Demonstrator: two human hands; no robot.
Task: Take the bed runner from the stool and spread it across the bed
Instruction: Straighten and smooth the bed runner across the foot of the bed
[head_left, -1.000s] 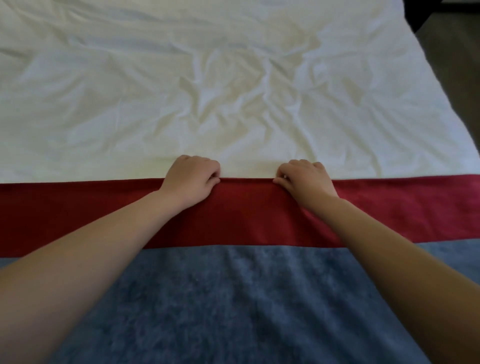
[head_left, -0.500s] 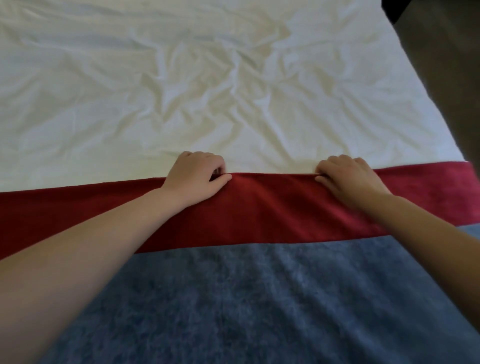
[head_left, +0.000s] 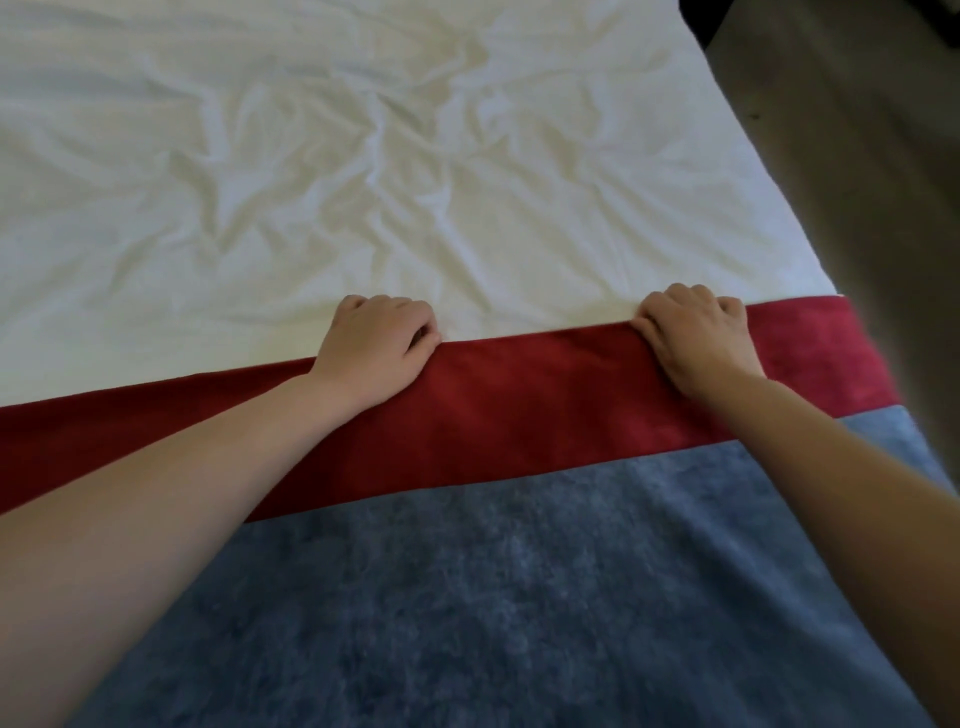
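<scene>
The bed runner (head_left: 519, 415) lies flat across the near part of the bed, a red band at its far side and a blue band nearer me. The bed (head_left: 363, 156) beyond it is covered by a wrinkled white sheet. My left hand (head_left: 376, 345) grips the runner's far red edge near the middle, fingers curled over it. My right hand (head_left: 696, 332) grips the same edge further right, close to the bed's right side. The runner's right end hangs over the bed's side. No stool is in view.
A brown-grey floor (head_left: 857, 182) runs along the right side of the bed. A dark object (head_left: 698, 15) sits at the top right by the bed's far corner.
My right hand has slid right along the red edge, away from my left hand. The view has shifted right, showing more floor.
</scene>
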